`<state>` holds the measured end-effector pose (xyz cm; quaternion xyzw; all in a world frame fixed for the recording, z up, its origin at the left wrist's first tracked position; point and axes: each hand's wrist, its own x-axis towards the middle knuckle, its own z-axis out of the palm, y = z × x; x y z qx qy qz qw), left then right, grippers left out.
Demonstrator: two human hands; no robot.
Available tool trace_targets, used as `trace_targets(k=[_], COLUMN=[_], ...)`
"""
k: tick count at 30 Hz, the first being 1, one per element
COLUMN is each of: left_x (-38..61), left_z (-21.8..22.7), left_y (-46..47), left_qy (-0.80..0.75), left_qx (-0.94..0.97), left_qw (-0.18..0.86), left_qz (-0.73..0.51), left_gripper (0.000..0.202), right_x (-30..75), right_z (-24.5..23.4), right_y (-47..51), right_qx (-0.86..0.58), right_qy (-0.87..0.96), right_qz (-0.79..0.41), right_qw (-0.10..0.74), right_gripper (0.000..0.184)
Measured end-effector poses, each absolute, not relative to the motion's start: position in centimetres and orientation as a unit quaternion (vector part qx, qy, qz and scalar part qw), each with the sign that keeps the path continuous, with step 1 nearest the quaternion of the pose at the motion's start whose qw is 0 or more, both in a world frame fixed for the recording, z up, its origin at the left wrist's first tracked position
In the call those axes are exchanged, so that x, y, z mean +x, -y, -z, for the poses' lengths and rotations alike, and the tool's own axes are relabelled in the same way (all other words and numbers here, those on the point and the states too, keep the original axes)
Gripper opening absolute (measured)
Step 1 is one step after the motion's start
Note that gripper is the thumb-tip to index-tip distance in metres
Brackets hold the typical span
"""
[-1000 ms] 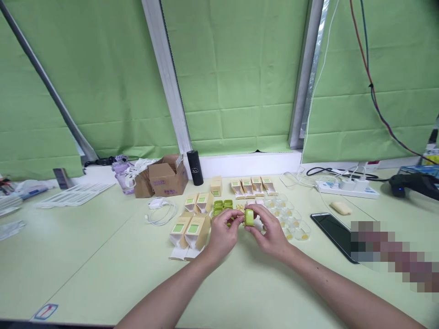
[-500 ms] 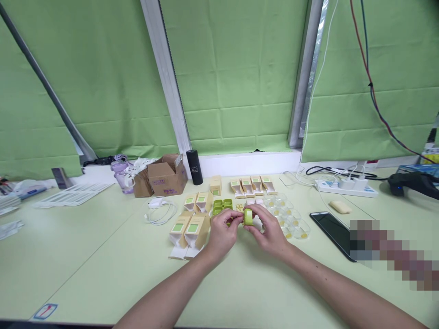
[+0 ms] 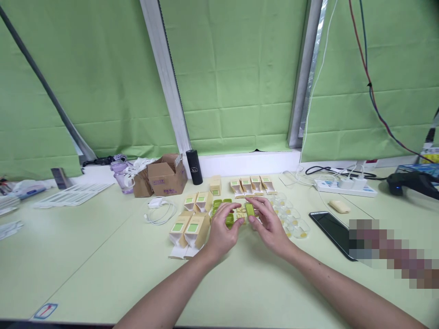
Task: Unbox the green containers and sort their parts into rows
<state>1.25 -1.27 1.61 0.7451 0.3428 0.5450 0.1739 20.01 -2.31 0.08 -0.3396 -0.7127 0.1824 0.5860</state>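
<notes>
My right hand (image 3: 270, 225) holds a small light-green rounded block (image 3: 249, 209) by its edge, between thumb and fingers. Facing it is my left hand (image 3: 222, 228), thumb and fingers curved apart with nothing between them. Beyond the left fingers lie green square cups (image 3: 217, 203), partly covered by that hand. Small yellow pieces (image 3: 241, 210) rest on the table between the hands. Clear plastic shells with yellow spots (image 3: 301, 230) sit in rows right of my right hand. Open cardboard boxes with green labels (image 3: 196, 230) stand to the left.
More small boxes (image 3: 253, 185) line the back, near a black cylinder (image 3: 194, 167) and a brown carton (image 3: 168, 176). A charger with cable (image 3: 161, 211) lies left. On the right are a phone (image 3: 331, 233), a cream-coloured case (image 3: 339, 206) and a power strip (image 3: 346, 187).
My left hand has let go of the green block and drawn slightly left, its fingers spreading. The block stays in my right hand, now turned a little.
</notes>
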Motion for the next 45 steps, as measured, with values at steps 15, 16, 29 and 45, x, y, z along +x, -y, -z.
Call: trace_targets(k=[15, 16, 29, 45], left_x=[1.02, 1.02, 1.23, 1.20], left_z=[-1.61, -1.59, -1.66, -1.12], left_y=[0.85, 0.86, 1.32, 1.46], left_qy=[-0.332, -0.331, -0.325, -0.271], left_qx=[0.796, 0.798, 0.803, 0.836], left_qw=[0.112, 0.114, 0.061, -0.052], left_qz=[-0.493, -0.490, -0.496, -0.474], left_gripper=[0.050, 0.049, 0.037, 0.036], right_x=[20.75, 20.72, 20.79, 20.65], right_z=[0.47, 0.44, -0.26, -0.13], right_y=[2.35, 2.40, 2.75, 2.54], right_qx=[-0.328, -0.323, -0.320, -0.332], right_qy=[0.775, 0.777, 0.759, 0.756], right_qz=[-0.021, -0.012, 0.118, 0.185], right_qw=[0.541, 0.540, 0.554, 0.533], right_gripper=[0.062, 0.062, 0.044, 0.022])
